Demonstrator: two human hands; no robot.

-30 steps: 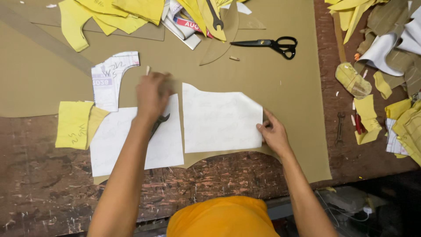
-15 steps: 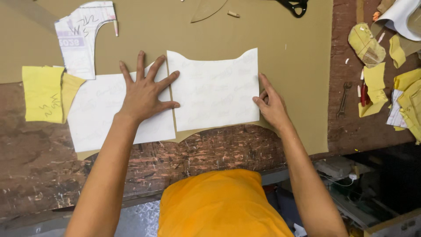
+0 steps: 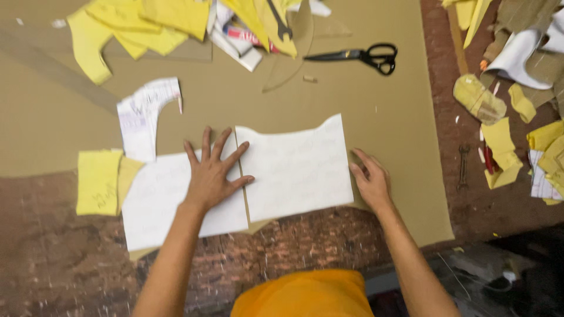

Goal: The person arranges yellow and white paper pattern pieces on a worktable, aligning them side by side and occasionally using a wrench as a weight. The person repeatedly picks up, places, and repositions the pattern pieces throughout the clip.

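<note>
Left hand: the left hand (image 3: 212,176) lies flat, fingers spread wide, pressing on the left white paper piece (image 3: 170,202) — its fingertips reach the seam where the two papers meet.
Right hand: the right hand (image 3: 370,179) rests open, fingers loosely apart, against the right edge of the right white paper piece (image 3: 296,167); nothing is pinched.
Right paper: lies flat on the tan sheet (image 3: 376,135), long axis running left to right, its notched, curved edge pointing away from the person.
Left paper: just beside the right one, tilted slightly, its lower part over the dark desk (image 3: 70,264).
Nearby: yellow scrap (image 3: 98,182) to the left; black scissors (image 3: 358,56) well apart — handles to the right, blades pointing left.
</note>
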